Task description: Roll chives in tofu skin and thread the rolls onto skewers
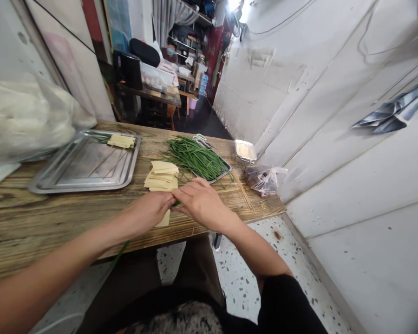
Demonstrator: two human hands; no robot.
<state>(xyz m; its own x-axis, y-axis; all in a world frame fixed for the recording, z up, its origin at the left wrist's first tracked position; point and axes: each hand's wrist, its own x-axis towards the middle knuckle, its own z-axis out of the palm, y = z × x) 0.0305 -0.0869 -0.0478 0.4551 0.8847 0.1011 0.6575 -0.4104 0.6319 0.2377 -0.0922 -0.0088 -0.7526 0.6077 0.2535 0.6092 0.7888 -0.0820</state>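
Observation:
My left hand (149, 211) and my right hand (200, 202) meet over a pale yellow tofu-skin sheet (165, 219) near the front edge of the wooden table (38, 218). Both hands are closed around the sheet and a green chive stalk (176, 203) that shows between them. Just behind lies a stack of tofu-skin sheets (162, 176). A pile of green chives (195, 157) fills a small metal tray (224, 173) beyond it.
A large metal tray (87, 162) on the left holds one tied roll (121, 140). A foil container (245, 150) and a plastic bag (264, 178) sit at the right end by the white wall. A big plastic bag (24, 116) stands far left. A person sits far behind.

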